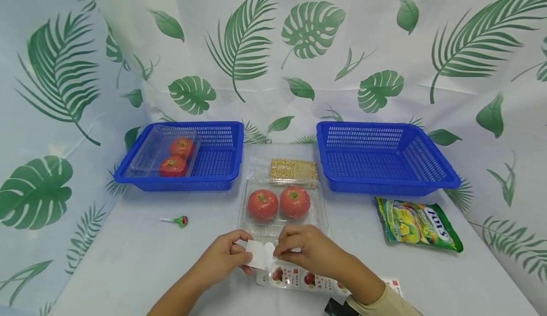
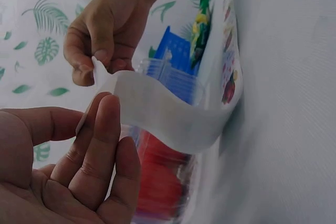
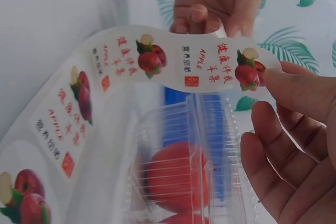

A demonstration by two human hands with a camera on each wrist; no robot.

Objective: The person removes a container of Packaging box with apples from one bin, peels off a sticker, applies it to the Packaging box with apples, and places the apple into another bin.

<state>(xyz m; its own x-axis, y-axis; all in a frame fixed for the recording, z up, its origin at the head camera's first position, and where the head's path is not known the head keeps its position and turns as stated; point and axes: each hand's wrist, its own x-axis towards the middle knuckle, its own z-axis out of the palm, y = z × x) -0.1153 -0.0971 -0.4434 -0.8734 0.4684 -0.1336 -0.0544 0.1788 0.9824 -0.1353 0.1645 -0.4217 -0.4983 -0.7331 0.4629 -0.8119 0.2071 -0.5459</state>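
My left hand point(image 1: 224, 254) pinches a strip of apple stickers point(image 3: 152, 61), its white back point(image 2: 152, 103) turned up near the fingers. With thumb and fingers, my right hand point(image 1: 309, 247) pinches the sticker at the strip's end, printed with red apples and lettering. From both hands the strip curves down to the table, where more stickers point(image 1: 295, 278) lie face up under my right forearm. Just beyond the hands sits a transparent plastic box point(image 1: 284, 228) holding two red apples point(image 1: 295, 202). Its ribbed wall shows close below the strip in the right wrist view.
At back left, a blue basket point(image 1: 218, 183) holds another plastic box point(image 1: 145, 157) with two apples. A second blue basket point(image 1: 384, 183) stands at back right. Between them lies a pack of yellow kernels point(image 1: 292, 169). A lollipop point(image 1: 181, 221) lies left, a green candy bag point(image 1: 419, 225) right.
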